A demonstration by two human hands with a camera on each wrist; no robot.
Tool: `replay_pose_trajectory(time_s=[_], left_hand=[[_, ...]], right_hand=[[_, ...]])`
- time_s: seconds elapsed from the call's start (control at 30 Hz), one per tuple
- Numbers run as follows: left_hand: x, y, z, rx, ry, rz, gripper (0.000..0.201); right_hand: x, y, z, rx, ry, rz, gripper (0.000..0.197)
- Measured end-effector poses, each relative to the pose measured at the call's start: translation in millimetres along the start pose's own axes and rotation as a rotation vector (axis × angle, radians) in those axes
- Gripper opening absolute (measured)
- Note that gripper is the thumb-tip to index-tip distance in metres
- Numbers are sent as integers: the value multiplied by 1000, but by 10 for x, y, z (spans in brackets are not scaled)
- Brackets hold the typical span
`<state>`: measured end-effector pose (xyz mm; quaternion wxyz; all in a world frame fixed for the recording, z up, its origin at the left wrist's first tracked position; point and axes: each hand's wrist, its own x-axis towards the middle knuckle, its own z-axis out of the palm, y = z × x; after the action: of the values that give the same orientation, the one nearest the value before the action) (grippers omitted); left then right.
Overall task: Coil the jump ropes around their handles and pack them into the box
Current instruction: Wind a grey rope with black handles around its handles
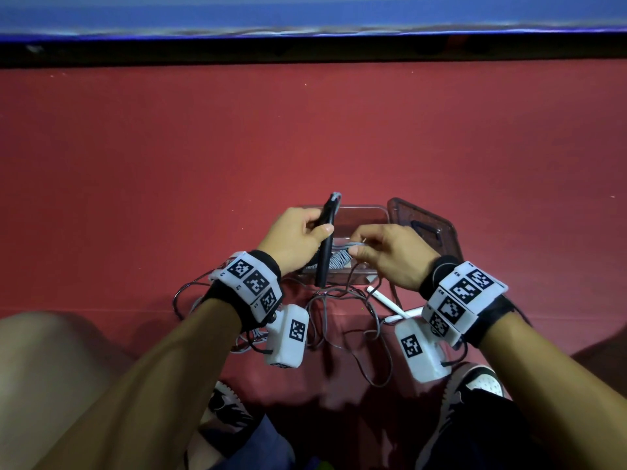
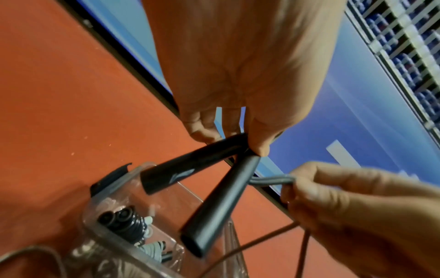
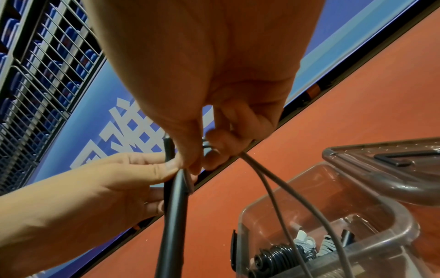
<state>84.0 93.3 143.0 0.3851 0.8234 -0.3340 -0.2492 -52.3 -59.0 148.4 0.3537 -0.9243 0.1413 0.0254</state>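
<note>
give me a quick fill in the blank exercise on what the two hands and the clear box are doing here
1. The left hand grips two ____ cylindrical jump rope handles.
2. The right hand pinches a bunch of thin grey ____ beside those handles.
3. The clear plastic box already holds ____ jump ropes.
4. The box's dark-tinted lid lies on the ____ floor.

Missing words: black; rope; coiled; red

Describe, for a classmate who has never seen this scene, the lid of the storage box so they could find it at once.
Start at the red floor and find the clear plastic box just beyond the person's hands. The lid lies flat on the floor against the box's right side. Unlike the box, it is smoky brown, shallow, and has a dark handle at its centre.
</note>
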Motion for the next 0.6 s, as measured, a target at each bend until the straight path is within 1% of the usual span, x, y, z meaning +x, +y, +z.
replay_pose_trajectory(time_s=[0.1, 0.23, 0.37, 0.47, 0.53, 0.6], left_hand=[[-54, 25, 53, 177, -80, 44, 13], [-69, -3, 91, 284, -148, 37, 19], [-72, -19, 84, 351, -217, 78, 21], [-49, -58, 111, 402, -259, 71, 20], [-46, -75, 136, 451, -291, 53, 20], [-53, -90, 156, 496, -313, 53, 15]], right_hand=[[18, -39, -21, 25, -7, 26, 19], [23, -78, -9, -56, -112, 25, 5], [3, -63, 3, -92, -113, 10, 8], [-1, -53, 2, -103, -98, 28, 6], [-3, -64, -4, -65, -81, 36, 7], [-7, -94, -17, -24, -90, 29, 7]])
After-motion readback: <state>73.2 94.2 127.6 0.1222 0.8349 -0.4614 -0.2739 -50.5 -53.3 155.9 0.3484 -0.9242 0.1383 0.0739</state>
